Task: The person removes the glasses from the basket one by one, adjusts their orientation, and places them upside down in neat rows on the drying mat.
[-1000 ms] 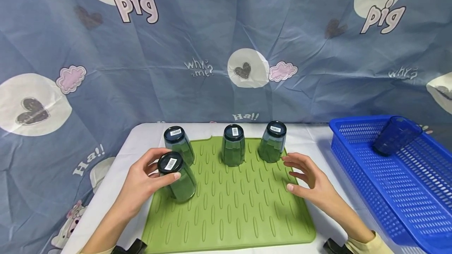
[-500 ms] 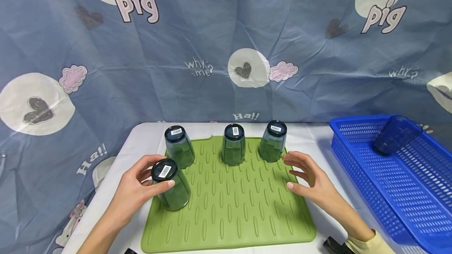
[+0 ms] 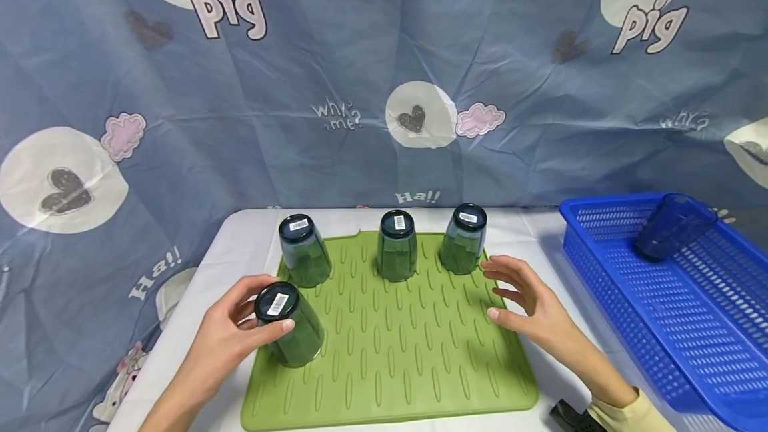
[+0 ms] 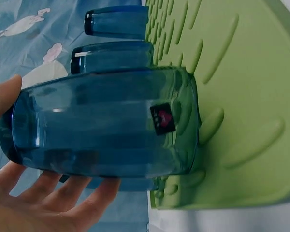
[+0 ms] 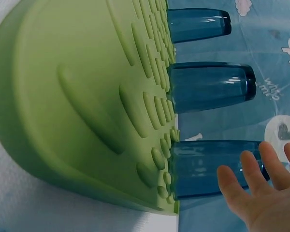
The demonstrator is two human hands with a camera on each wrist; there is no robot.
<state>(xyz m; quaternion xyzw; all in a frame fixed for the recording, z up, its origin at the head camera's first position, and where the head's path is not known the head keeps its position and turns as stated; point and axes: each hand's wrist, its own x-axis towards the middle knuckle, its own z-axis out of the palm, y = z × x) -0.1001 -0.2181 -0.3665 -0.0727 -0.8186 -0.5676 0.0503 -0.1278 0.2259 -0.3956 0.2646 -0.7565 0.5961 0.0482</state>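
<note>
Left hand [image 3: 231,332] wraps fingers round an upside-down blue cup [image 3: 288,322] on the green mat's [image 3: 396,359] near-left corner; barcode sticker on its base, unreadable. Right hand [image 3: 531,309] spread, hovering beside far-right cup [image 3: 462,240].

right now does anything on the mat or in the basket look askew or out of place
One thing: the blue cup in the blue basket lies tipped on its side against the far corner. The four cups on the green mat stand upside down; the left hand grips the front one.
</note>
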